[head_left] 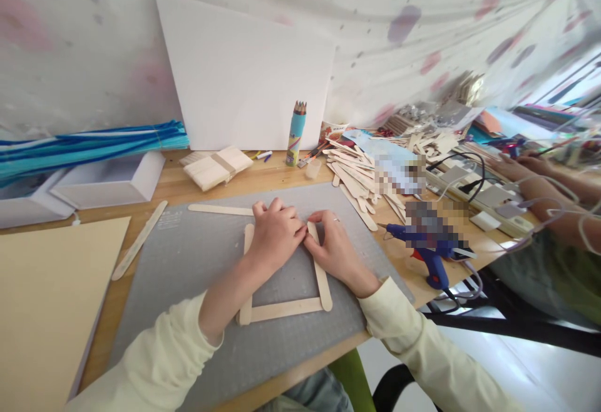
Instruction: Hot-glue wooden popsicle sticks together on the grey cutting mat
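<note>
On the grey cutting mat [183, 312] lies a frame of wooden craft sticks, with a left stick, a bottom stick [286, 309] and a right stick [322, 283] showing. My left hand [277, 233] reaches over the frame, its fingers bent and pressed together near the upper right corner; whatever is in them is hidden. At that same corner, my right hand [334, 246] pinches the top end of the right stick between thumb and forefinger. The hands nearly touch. The frame's top side is covered by my left hand. Behind it lies a loose craft stick [220, 210].
A blue glue gun [429, 252] rests at the right beside a power strip [474, 190]. Loose sticks [352, 174] are piled behind. A bundle of sticks [218, 168], a pencil tube [295, 135] and a white board [244, 74] stand at the back. Another person's arms [539, 193] are far right.
</note>
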Demonstrator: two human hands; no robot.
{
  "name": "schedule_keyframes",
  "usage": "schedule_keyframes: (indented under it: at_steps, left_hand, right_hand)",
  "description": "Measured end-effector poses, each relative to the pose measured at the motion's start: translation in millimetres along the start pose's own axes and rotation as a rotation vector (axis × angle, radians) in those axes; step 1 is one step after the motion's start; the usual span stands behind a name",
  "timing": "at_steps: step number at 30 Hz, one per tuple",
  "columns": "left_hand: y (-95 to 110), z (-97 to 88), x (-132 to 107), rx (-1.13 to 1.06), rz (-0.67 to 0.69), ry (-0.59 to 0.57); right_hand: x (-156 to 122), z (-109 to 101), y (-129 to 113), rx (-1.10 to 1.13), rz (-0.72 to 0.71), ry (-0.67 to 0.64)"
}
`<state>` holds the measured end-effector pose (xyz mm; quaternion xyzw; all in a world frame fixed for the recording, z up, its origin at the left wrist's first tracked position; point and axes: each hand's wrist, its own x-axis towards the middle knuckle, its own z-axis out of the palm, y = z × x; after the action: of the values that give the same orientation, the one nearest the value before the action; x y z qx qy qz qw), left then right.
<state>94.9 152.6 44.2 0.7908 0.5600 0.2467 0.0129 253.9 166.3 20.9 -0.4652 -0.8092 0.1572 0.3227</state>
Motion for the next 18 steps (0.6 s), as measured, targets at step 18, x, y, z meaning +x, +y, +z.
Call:
schedule_keyframes:
  at_steps: [18]
  left_hand:
    - [-0.8,2.4,1.6,-0.031,-0.059,0.003]
  right_hand:
    - [0.1,0.6,0.9,0.036,-0.006,-0.01]
